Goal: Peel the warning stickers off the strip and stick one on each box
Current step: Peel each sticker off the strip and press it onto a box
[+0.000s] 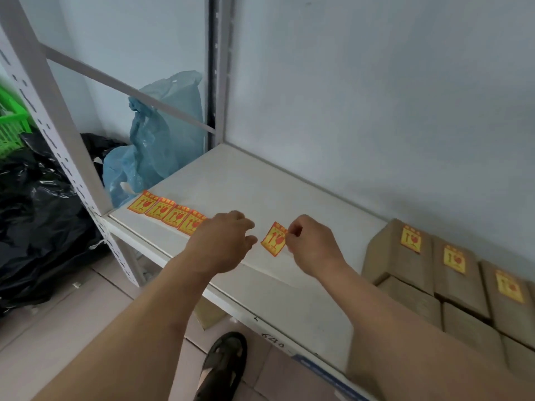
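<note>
A strip of yellow-and-red warning stickers (pixel 166 211) lies along the front left of the white shelf (pixel 260 183). My left hand (pixel 224 241) rests over the strip's right end, fingers loosely curled; what it holds is hidden. My right hand (pixel 311 244) pinches the upper right corner of one separate sticker (pixel 273 239), which hangs just above the shelf between my hands. Brown cardboard boxes (pixel 405 256) stand in a row at the right of the shelf; three of them carry a sticker on top.
A white metal rack post (pixel 58 134) stands at the left. Beyond it are a blue plastic bag (pixel 162 134), black bags (pixel 37 221) and a green crate (pixel 10 123). A grey wall backs the shelf. My sandalled foot (pixel 223 366) is on the tiled floor below.
</note>
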### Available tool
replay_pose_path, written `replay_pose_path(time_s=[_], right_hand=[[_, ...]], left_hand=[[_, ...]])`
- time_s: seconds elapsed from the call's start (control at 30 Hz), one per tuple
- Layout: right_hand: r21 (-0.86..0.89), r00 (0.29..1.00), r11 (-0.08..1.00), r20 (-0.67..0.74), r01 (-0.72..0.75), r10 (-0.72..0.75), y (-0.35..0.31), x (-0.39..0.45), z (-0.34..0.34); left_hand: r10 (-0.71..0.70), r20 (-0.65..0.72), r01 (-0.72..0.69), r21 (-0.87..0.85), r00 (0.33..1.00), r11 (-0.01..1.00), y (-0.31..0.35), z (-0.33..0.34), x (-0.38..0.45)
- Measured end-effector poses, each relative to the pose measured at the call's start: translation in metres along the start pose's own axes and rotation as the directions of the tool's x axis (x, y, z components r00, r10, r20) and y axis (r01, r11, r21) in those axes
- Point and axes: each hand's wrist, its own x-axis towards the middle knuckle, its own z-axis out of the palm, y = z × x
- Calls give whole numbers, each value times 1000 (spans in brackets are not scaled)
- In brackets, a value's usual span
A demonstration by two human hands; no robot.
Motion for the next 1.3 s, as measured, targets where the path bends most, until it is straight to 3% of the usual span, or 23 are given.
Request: replay_pose_path(time_s=[0.17, 0.53, 0.73, 1.0, 1.3], right_hand=[[-123, 999, 992, -44, 1, -7, 32, -36, -56], [-5, 981, 995, -169, -98, 96, 106, -107, -144], [66, 979, 988, -142, -137, 146, 136, -128, -154], [33, 994, 993, 17, -112, 112, 134, -127, -151], [-24, 992, 993, 40, -115, 116, 139, -111, -141]], left_hand=[[171, 35, -172, 62, 985, 983, 58, -7, -13], [469, 72, -471, 7, 880, 882, 160, 16, -35], [485, 132, -489, 2, 865, 872, 187, 26, -37], [473, 159, -486, 52, 866, 872, 196, 30, -38], [459, 167, -471, 41, 873, 881, 200, 30, -38]])
